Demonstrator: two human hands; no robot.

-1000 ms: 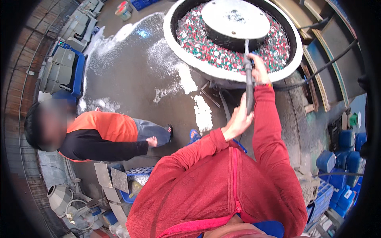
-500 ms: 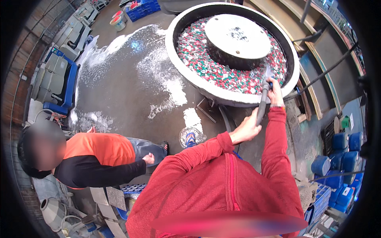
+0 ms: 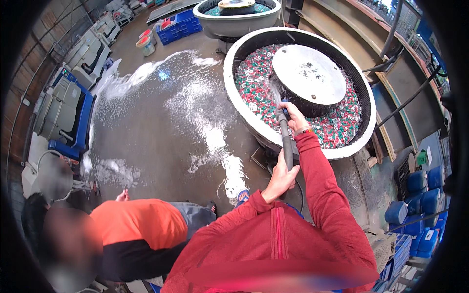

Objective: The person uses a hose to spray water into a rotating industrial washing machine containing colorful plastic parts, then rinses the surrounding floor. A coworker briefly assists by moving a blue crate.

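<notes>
Water spurts from a grey hose with a blue valve at its front end. My right hand is closed around the hose by that valve, over the near rim of a round, white-rimmed tub. Lower down, my left hand wraps around the same hose. Small red, green and white pieces fill the tub's ring-shaped channel, and the jet lands on them left of the hub. A white disc lid with dark specks covers the raised hub in the middle.
Wet floor with white foam lies left of the tub. Close on my left stands a person in an orange and black top. Behind are a second round tub, a blue crate and buckets. Blue drums stand at right.
Both hands have swung the hose left, so the jet moved from the channel's right side to left of the hub. The view has shifted, and the person beside me appears lower.
</notes>
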